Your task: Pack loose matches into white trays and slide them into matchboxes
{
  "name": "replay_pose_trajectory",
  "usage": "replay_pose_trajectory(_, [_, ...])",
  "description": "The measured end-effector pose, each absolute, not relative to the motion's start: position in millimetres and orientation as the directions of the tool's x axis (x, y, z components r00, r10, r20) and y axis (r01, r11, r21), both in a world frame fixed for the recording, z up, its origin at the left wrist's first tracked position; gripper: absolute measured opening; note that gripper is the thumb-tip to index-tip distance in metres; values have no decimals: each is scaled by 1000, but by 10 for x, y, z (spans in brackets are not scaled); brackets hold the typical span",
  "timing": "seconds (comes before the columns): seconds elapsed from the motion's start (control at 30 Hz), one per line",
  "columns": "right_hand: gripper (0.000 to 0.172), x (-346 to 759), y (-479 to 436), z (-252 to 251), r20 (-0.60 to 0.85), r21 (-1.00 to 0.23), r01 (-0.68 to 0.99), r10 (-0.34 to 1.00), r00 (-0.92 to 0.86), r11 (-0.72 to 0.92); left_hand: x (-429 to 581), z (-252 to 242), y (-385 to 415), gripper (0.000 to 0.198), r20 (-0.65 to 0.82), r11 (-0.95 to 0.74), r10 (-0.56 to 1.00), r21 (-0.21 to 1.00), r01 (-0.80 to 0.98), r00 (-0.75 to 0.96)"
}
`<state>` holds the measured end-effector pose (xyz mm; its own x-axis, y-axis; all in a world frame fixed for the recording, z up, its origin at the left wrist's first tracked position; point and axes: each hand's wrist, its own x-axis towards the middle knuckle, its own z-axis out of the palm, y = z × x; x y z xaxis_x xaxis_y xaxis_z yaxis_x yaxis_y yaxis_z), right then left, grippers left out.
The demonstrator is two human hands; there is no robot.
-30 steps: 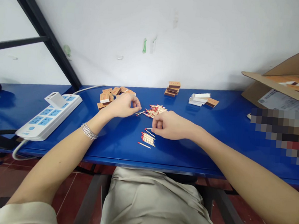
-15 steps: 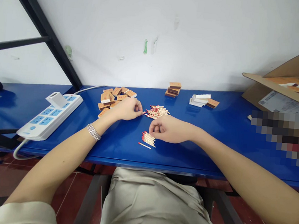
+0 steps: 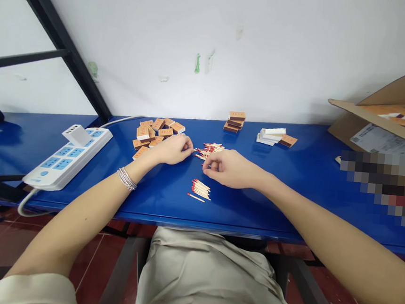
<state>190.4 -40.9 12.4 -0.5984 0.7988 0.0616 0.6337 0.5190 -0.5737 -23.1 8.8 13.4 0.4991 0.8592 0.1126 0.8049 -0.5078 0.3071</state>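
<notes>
My left hand (image 3: pixel 175 149) is closed, thumb and index fingertips pinched on the end of a match (image 3: pixel 196 150) at the left edge of a loose match pile (image 3: pixel 212 148). My right hand (image 3: pixel 227 167) hovers at the near side of that pile, its fingers curled and thumb against the index finger; whatever is between them is too small to make out. Just below it lies a neater row of red-headed matches (image 3: pixel 201 189), side by side. One single match (image 3: pixel 196 197) rests apart, in front of the row.
Behind my left hand is a heap of orange matchboxes (image 3: pixel 165 132). Against the wall stand a small matchbox stack (image 3: pixel 234 122) and white box trays (image 3: pixel 270 135). A power strip (image 3: pixel 70 157) lies left on the blue table (image 3: pixel 141 203); an open carton (image 3: pixel 377 134) stands right.
My right hand has moved away from the match row, up and back toward the loose pile, uncovering the row. My left hand has barely shifted.
</notes>
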Motion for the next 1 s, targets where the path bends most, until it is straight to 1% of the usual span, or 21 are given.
replay_pose_trajectory(0.1, [11, 1892, -382, 116, 177, -545, 671, 852, -493, 502, -202, 180, 44, 20, 174, -538, 835, 460, 706, 523])
replay_pose_trajectory(0.17, [11, 1889, -375, 117, 213, -581, 669, 880, -424, 463, -160, 217, -8, 20, 194, -537, 818, 594, 599, 541])
replay_pose_trajectory(0.27, [18, 1882, -387, 127, 165, -735, 578, 920, -354, 354, -76, 257, -102, 20, 160, -458, 811, 772, 441, 563])
replay_pose_trajectory(0.37, [21, 1857, -406, 132, 90, -876, 428, 946, -311, 224, -2, 267, -174, 22, 98, -343, 820, 873, 347, 564])
replay_pose_trajectory(0.47, [17, 1823, -409, 116, 77, -936, 309, 955, -287, 168, 37, 257, -192, 20, 110, -306, 841, 905, 296, 530])
replay_pose_trajectory(0.57, [18, 1816, -394, 107, 92, -948, 271, 957, -275, 170, 46, 250, -176, 18, 146, -319, 855, 904, 283, 497])
replay_pose_trajectory(0.63, [17, 1841, -384, 129, 87, -935, 309, 957, -276, 174, 42, 250, -162, 16, 141, -309, 868, 904, 297, 476])
replay_pose_trajectory(0.67, [14, 1862, -382, 149, 63, -919, 355, 951, -303, 174, 37, 250, -155, 16, 133, -296, 879, 905, 305, 459])
replay_pose_trajectory(0.73, [9, 1910, -385, 198, -30, -858, 477, 908, -417, 191, 25, 249, -138, 14, 117, -265, 905, 907, 326, 409])
replay_pose_trajectory(0.8, [6, 1951, -397, 239, -126, -771, 581, 831, -541, 261, 9, 246, -117, 13, 114, -244, 929, 905, 349, 353])
replay_pose_trajectory(0.9, [6, 1968, -418, 245, -158, -688, 610, 739, -655, 393, -10, 241, -88, 10, 121, -239, 943, 895, 377, 309])
replay_pose_trajectory(1.0, [9, 1942, -429, 201, -160, -666, 594, 691, -705, 451, -13, 245, -86, 4, 123, -248, 940, 887, 390, 318])
